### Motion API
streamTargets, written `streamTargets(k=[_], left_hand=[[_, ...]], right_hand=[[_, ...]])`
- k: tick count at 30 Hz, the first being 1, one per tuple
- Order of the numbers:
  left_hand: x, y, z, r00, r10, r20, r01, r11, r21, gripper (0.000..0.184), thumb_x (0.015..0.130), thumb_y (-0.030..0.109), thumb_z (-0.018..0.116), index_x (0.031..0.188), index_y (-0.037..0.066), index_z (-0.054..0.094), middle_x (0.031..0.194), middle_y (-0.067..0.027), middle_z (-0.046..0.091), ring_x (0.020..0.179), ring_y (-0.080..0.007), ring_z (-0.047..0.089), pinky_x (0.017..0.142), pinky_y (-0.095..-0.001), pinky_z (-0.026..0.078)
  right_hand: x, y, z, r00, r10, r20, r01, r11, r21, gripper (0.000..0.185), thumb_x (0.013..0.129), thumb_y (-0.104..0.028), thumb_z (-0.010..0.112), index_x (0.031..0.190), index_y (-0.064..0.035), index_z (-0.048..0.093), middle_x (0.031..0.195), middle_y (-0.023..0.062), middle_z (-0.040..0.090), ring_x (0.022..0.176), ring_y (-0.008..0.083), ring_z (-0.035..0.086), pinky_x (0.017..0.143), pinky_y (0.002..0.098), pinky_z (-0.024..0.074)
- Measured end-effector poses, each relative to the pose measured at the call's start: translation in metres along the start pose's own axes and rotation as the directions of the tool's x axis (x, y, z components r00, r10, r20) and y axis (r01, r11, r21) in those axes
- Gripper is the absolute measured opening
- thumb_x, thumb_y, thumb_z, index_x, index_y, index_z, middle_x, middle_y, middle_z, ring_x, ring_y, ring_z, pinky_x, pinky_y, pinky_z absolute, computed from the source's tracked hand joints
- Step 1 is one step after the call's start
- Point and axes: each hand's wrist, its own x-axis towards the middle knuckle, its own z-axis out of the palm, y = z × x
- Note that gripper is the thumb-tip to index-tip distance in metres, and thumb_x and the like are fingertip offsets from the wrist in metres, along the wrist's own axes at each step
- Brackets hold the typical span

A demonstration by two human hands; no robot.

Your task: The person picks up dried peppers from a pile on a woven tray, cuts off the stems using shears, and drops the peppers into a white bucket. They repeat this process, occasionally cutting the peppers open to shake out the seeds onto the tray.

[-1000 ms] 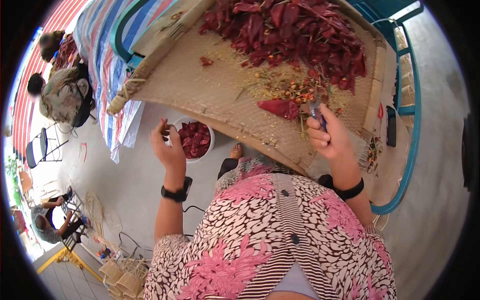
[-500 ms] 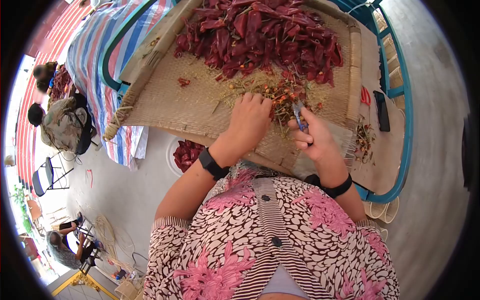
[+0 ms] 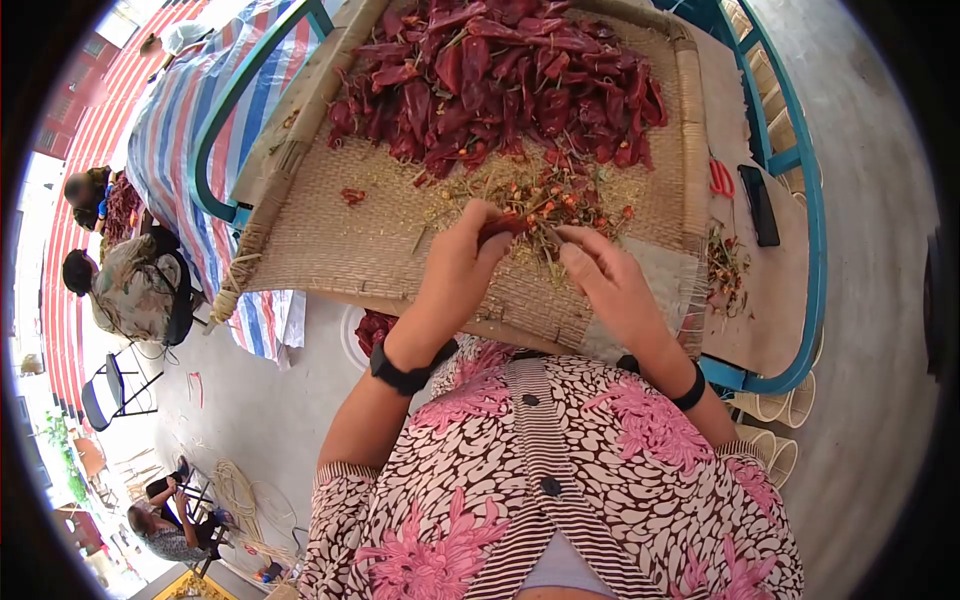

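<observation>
My left hand (image 3: 462,258) is closed on a dried red chili pepper (image 3: 509,224), its stem end pointing right. My right hand (image 3: 608,275) is closed round small scissors, mostly hidden by the fingers; a bit of grey blade (image 3: 553,235) shows at the fingertips, close to the pepper. Both hands are over the near part of a woven tray (image 3: 370,245). Just beyond them lies a scatter of cut stems and pepper caps (image 3: 575,200). A large heap of dried red chili peppers (image 3: 500,90) covers the far part of the tray.
On the board at right lie red-handled scissors (image 3: 721,179), a black phone (image 3: 760,205) and more stems (image 3: 728,262). A teal metal frame (image 3: 815,250) surrounds the tray. Below its left edge a basin holds peppers (image 3: 374,332). Other people sit at left near a striped sheet (image 3: 215,130).
My left hand has drawn back slightly left and now shows a pepper in its fingers. My right hand has turned and come in toward it, hiding most of the scissors. The view has shifted a little.
</observation>
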Motion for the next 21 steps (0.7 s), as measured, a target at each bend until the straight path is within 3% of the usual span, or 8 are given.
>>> streamTargets(k=[1, 4, 7, 10, 14, 16, 21], left_hand=[[-0.005, 0.004, -0.003, 0.999, -0.044, -0.011, 0.041, 0.978, -0.203, 0.016, 0.089, 0.010, 0.062, 0.100, 0.002, 0.053, 0.079, -0.0078, 0.062, 0.077, -0.0158, 0.060, 0.068, -0.0297, 0.048], [-0.017, 0.010, -0.012, 0.993, -0.073, 0.090, 0.094, 0.963, -0.253, 0.022, 0.094, 0.006, 0.055, 0.113, 0.004, 0.043, 0.102, -0.0048, 0.060, 0.089, -0.0088, 0.052, 0.081, -0.0256, 0.044], [-0.022, 0.021, -0.014, 0.998, -0.005, 0.056, 0.017, 0.976, -0.217, 0.029, 0.094, 0.014, 0.057, 0.115, 0.003, 0.041, 0.101, -0.0070, 0.055, 0.087, -0.0106, 0.051, 0.078, -0.0250, 0.044], [-0.030, 0.036, -0.023, 0.988, -0.085, 0.131, 0.118, 0.954, -0.275, 0.033, 0.095, 0.018, 0.054, 0.118, 0.002, 0.038, 0.112, -0.0098, 0.052, 0.099, -0.0125, 0.048, 0.087, -0.0280, 0.041], [-0.036, 0.023, -0.026, 0.984, -0.011, 0.178, 0.101, 0.857, -0.505, 0.035, 0.095, 0.018, 0.051, 0.123, 0.002, 0.037, 0.121, -0.0105, 0.049, 0.108, -0.0139, 0.044, 0.096, -0.0306, 0.036], [-0.036, 0.017, -0.028, 0.981, -0.004, 0.192, 0.106, 0.845, -0.524, 0.036, 0.095, 0.016, 0.049, 0.125, 0.003, 0.036, 0.124, -0.0106, 0.048, 0.110, -0.0140, 0.043, 0.099, -0.0311, 0.034], [-0.032, 0.016, -0.025, 0.983, -0.014, 0.183, 0.098, 0.881, -0.462, 0.048, 0.091, 0.015, 0.062, 0.129, 0.003, 0.035, 0.127, -0.0102, 0.047, 0.112, -0.0143, 0.045, 0.097, -0.0293, 0.038]], right_hand=[[-0.003, -0.008, 0.002, 0.998, -0.061, -0.008, 0.060, 0.996, -0.064, 0.045, 0.096, -0.036, 0.055, 0.121, 0.0005, 0.056, 0.081, 0.0047, 0.061, 0.066, 0.0098, 0.053, 0.060, 0.0248, 0.0429], [-0.006, -0.021, 0.003, 0.987, -0.162, 0.007, 0.161, 0.970, -0.182, 0.045, 0.094, -0.034, 0.057, 0.122, 0.0009, 0.055, 0.086, 0.0092, 0.063, 0.073, 0.0143, 0.058, 0.066, 0.0285, 0.0464], [-0.005, -0.022, 0.008, 0.972, -0.232, 0.020, 0.230, 0.945, -0.234, 0.042, 0.094, -0.033, 0.058, 0.120, 0.0002, 0.056, 0.088, 0.0131, 0.063, 0.074, 0.0179, 0.061, 0.066, 0.0302, 0.0476], [-0.005, -0.027, 0.010, 0.968, -0.247, 0.043, 0.249, 0.930, -0.271, 0.040, 0.093, -0.030, 0.059, 0.119, -0.0006, 0.057, 0.091, 0.0149, 0.064, 0.075, 0.0210, 0.063, 0.066, 0.0308, 0.0481], [-0.009, -0.032, 0.010, 0.961, -0.270, 0.051, 0.275, 0.938, -0.210, 0.038, 0.092, -0.028, 0.061, 0.119, -0.0011, 0.057, 0.094, 0.0155, 0.064, 0.076, 0.0225, 0.064, 0.067, 0.0311, 0.0486], [-0.009, -0.032, 0.010, 0.950, -0.307, 0.059, 0.313, 0.926, -0.210, 0.038, 0.091, -0.027, 0.062, 0.119, -0.0013, 0.057, 0.096, 0.0159, 0.065, 0.076, 0.0229, 0.064, 0.067, 0.0314, 0.0489], [-0.007, -0.030, 0.012, 0.932, -0.360, 0.050, 0.361, 0.902, -0.237, 0.038, 0.091, -0.027, 0.063, 0.119, -0.0020, 0.058, 0.097, 0.0154, 0.066, 0.076, 0.0242, 0.065, 0.068, 0.0317, 0.0499]])
